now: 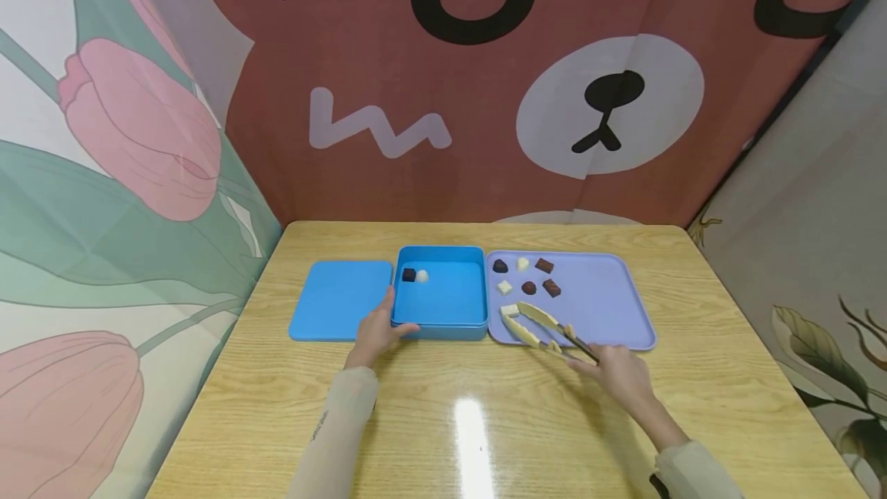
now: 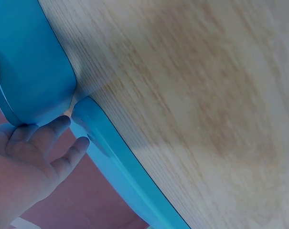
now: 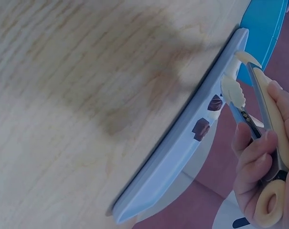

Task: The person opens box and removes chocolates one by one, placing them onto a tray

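Observation:
My left hand [image 1: 377, 333] rests against the front left corner of a blue box [image 1: 443, 329], fingers along its left side and thumb at the front. Inside the box lie a dark square chocolate [image 1: 409, 275] and a white round one [image 1: 423, 276]. My right hand [image 1: 620, 376] holds tongs [image 1: 570, 336] with cream tips and handles. Their spread tips are at a white chocolate [image 1: 510, 310] near the front left of a lilac tray [image 1: 603, 303]; I cannot tell whether they grip it. Behind it sit several dark, brown and white chocolates [image 1: 529, 288].
A flat blue lid [image 1: 343, 303] lies left of the box. The tray stands close against the box's right side. All are on a wooden table [image 1: 416, 422], with a printed bear curtain [image 1: 388, 191] behind its far edge.

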Motion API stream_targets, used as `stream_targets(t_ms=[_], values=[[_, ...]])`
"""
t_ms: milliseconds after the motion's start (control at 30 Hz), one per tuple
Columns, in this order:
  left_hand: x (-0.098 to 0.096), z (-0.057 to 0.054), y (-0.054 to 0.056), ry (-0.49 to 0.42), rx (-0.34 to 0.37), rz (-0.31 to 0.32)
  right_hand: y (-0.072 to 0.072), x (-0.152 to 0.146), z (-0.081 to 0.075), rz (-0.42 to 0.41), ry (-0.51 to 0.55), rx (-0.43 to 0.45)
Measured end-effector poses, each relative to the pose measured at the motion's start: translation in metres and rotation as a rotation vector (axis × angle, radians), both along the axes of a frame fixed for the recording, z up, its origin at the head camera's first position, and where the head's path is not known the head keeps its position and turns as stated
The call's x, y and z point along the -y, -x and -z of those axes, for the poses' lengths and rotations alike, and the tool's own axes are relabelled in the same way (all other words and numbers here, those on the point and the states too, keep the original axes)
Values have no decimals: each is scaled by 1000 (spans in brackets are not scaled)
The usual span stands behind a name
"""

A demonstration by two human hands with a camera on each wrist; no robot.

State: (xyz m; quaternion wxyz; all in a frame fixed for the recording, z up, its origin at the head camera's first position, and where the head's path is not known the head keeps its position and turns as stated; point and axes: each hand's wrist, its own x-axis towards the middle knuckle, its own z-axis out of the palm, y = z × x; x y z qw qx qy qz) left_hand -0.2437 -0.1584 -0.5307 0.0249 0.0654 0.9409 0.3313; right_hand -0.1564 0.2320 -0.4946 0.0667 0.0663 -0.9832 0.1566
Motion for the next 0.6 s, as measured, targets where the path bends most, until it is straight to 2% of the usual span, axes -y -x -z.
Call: stream_targets(t_ms=[167, 600], values=[[0, -1, -1, 1, -5, 3, 1, 0, -3, -22, -16, -15], [-1, -1, -1, 5, -10, 2, 6, -1, -8, -38, -21, 63]])
